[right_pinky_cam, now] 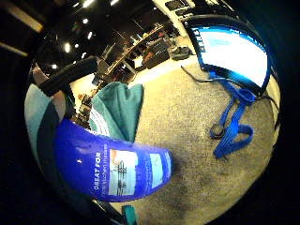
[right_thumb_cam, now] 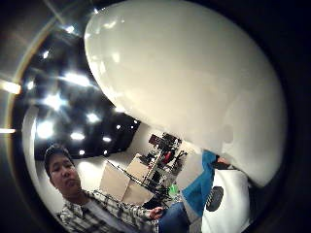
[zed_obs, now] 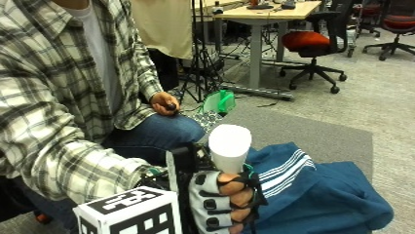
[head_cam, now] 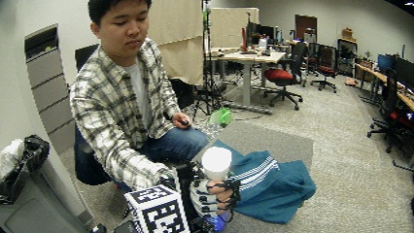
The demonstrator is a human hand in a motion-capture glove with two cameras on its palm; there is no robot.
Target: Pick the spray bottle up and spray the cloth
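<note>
My gloved right hand (zed_obs: pixel 220 197) grips the spray bottle upright, fingers curled round its middle. The bottle's white top (zed_obs: pixel 229 145) sticks up above the fingers, and in the wide outside view its blue body (head_cam: pixel 216 223) shows below the hand (head_cam: pixel 213 196). The blue labelled body (right_pinky_cam: pixel 112 164) fills the near part of the little finger side palm view, while the white top (right_thumb_cam: pixel 194 82) fills the thumb side view. A teal cloth (zed_obs: pixel 324 195) with white stripes lies crumpled on the grey table (zed_obs: pixel 311 129), right beside the bottle. The spray nozzle is hidden.
The person's bare hand (zed_obs: pixel 166 104) rests on their lap holding a small dark object. A clear bottle with a green cap (zed_obs: pixel 219 102) lies at the table's far edge. A blue strap (right_pinky_cam: pixel 234 126) and a lit monitor (right_pinky_cam: pixel 232 49) lie beyond the cloth (right_pinky_cam: pixel 119 110).
</note>
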